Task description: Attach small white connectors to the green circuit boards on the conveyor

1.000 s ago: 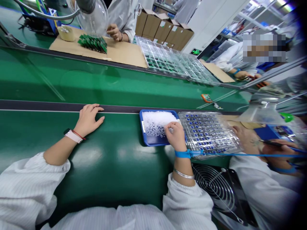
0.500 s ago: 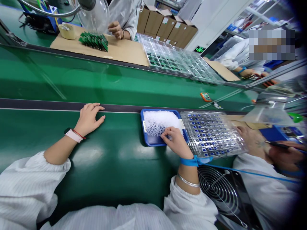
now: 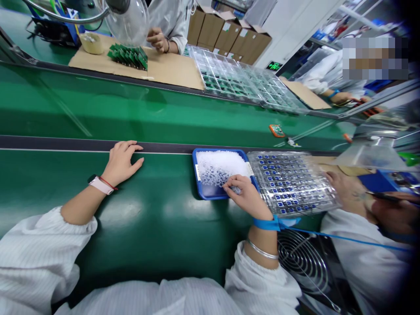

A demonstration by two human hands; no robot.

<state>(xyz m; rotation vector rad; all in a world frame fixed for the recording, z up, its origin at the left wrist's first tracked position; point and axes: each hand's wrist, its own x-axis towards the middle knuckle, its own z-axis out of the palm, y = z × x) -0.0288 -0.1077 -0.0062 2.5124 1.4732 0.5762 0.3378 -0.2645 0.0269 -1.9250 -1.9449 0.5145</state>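
My right hand (image 3: 246, 197) lies over the near edge of a blue plastic tray (image 3: 201, 175), its fingertips in a heap of small white translucent pieces (image 3: 219, 166). Whether those fingers grip anything is hidden. A blue wrist strap (image 3: 272, 223) circles that wrist. Just right of the tray sits a clear blister tray (image 3: 292, 183) holding rows of small blue-and-silver parts. My left hand (image 3: 123, 162) rests empty on the green conveyor belt (image 3: 157, 218), well left of the blue tray, its fingertips at the belt's black rail (image 3: 98, 145).
A black fan grille (image 3: 303, 262) stands beyond the belt's near edge. A co-worker's hand (image 3: 344, 190) lies right of the blister tray. Across the belt, another person's hand (image 3: 157, 40) is next to green circuit boards (image 3: 127, 57) on cardboard, under a clear magnifier dome (image 3: 127, 22).
My right hand has shifted slightly right and toward me, and turned so its fingers point left across the heap. My left hand has not moved.
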